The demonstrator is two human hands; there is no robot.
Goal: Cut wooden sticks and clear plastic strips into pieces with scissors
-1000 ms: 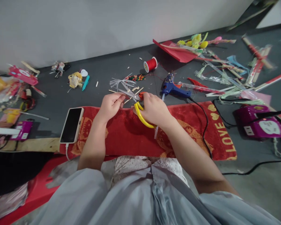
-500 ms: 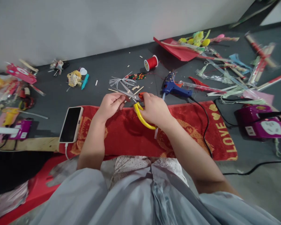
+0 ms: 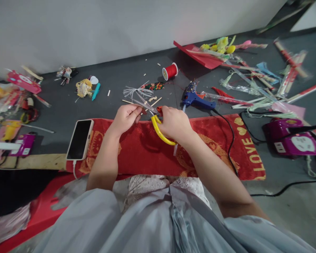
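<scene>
My right hand point(image 3: 176, 123) is closed round the yellow handles of a pair of scissors point(image 3: 160, 133), whose metal blades point away and to the left. A bit of orange-red material point(image 3: 159, 109) shows by its fingertips. Close to the blades, my left hand point(image 3: 125, 118) is closed in a pinch; what it holds is too small to make out. Beyond the blades lie a bundle of thin white ties point(image 3: 137, 92), a patterned fabric piece point(image 3: 154, 86) and thin wooden sticks point(image 3: 156, 102). A red towel point(image 3: 147, 154) is spread under both hands.
A red thread spool point(image 3: 170, 71) and a blue glue gun point(image 3: 197, 100) with a black cable lie beyond the towel. On the left is a phone point(image 3: 80, 140) plugged into a white cable. A purple power socket point(image 3: 292, 137) and a pile of wrapped sticks point(image 3: 263, 79) are at right.
The scissor blades have come slightly closer together. Both hands stay in almost the same place. A hand at the far left edge is no longer in view.
</scene>
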